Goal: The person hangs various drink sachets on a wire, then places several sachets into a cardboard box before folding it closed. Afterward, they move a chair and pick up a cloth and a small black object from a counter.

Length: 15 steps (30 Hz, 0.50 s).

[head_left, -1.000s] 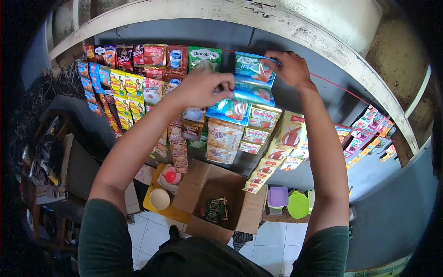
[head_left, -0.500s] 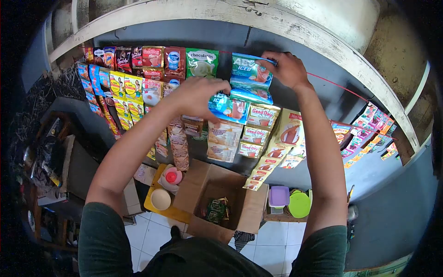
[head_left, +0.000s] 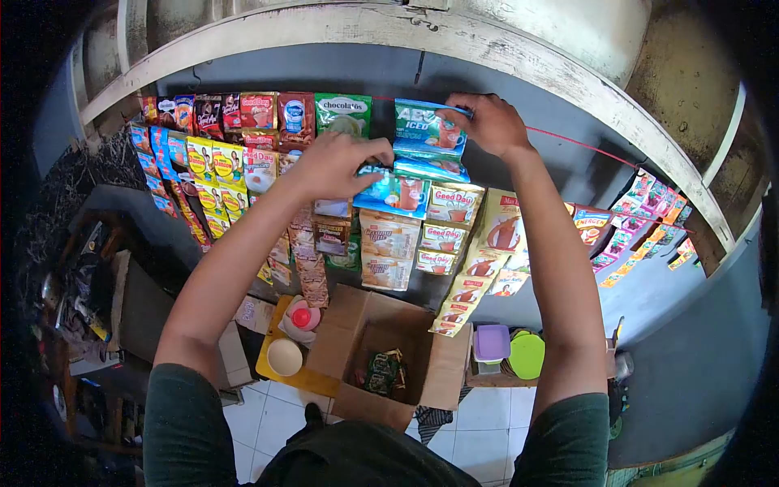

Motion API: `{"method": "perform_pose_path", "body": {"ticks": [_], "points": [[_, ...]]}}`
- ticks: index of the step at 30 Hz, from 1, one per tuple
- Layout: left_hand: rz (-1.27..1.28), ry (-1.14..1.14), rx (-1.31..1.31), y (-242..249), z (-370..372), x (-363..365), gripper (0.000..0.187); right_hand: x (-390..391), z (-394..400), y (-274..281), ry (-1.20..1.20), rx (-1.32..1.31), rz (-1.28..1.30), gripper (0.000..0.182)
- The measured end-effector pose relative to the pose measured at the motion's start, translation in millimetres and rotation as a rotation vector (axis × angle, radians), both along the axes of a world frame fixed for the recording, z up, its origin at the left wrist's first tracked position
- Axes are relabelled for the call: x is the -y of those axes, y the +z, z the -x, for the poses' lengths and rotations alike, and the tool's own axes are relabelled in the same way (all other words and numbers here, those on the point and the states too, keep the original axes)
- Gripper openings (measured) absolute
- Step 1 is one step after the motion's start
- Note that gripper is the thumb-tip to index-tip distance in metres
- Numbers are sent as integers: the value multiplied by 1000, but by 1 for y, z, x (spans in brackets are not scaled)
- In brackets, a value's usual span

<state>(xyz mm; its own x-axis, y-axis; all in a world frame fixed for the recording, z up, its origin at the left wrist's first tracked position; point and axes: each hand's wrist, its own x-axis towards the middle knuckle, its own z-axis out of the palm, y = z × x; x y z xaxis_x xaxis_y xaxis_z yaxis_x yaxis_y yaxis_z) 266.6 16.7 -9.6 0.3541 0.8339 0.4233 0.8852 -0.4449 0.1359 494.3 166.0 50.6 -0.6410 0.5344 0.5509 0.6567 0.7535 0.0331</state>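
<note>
**Both hands up on the blue iced-drink sachet strip**

So the right hand (head_left: 491, 123) sits at the top center of the frame, fingers pinched on the upper right corner of the blue sachet strip (head_left: 426, 138), right where it meets the red string (head_left: 584, 146) running along the grey wall (head_left: 519, 97). The left hand (head_left: 337, 162) is a bit lower and to the left, fingers curled around the left edge of the same strip, roughly where the lower packets fold down. The strip itself hangs in the upper middle of the picture, just right of the green chocolate sachet (head_left: 342, 114) and above the Good Day packets (head_left: 453, 203).

The rest of the wall is packed: a row of brown and red coffee sachets (head_left: 260, 109) at upper left, yellow ones (head_left: 213, 166) under them, and another bunch of colorful strips (head_left: 641, 219) well off to the right, under the white wooden beam (head_left: 365, 28).

Down at the bottom center there's an open cardboard box (head_left: 369, 325) on the floor with a few dark packets inside. Just left of it is a yellow tray (head_left: 272, 369); to the right sit a purple container (head_left: 491, 342) and a green lid (head_left: 526, 355).
</note>
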Motion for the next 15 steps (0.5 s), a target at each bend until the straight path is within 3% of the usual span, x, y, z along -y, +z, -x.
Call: {"method": "perform_pose_path", "body": {"ticks": [3,5,6,7,9,10,11,13,15], "points": [[-36,-8,-214,3,-2,3,59,8,-1,4,-14,21,23,39],[-407,-196,-175,-23,3,-12,51,6,-1,-1,31,-17,-42,33],[-402,-196,-108,-22,3,-9,41,6,0,-3,70,-57,-101,27],[-404,-196,-110,-22,6,-8,41,5,0,-3,70,-59,-103,27],[-249,-108,122,-20,12,-8,40,3,-1,-5,41,-83,-64,27],[-360,-73,214,-18,9,-12,26,2,-2,-7,37,-83,-64,27],[-360,-75,214,-15,9,-16,26,1,-1,-7,54,-98,-100,28],[-442,-67,7,-9,13,-23,17,0,0,-6,74,-110,-135,28],[-408,-40,-110,-9,18,-38,14,-1,-1,0,17,1,47,35]]}}
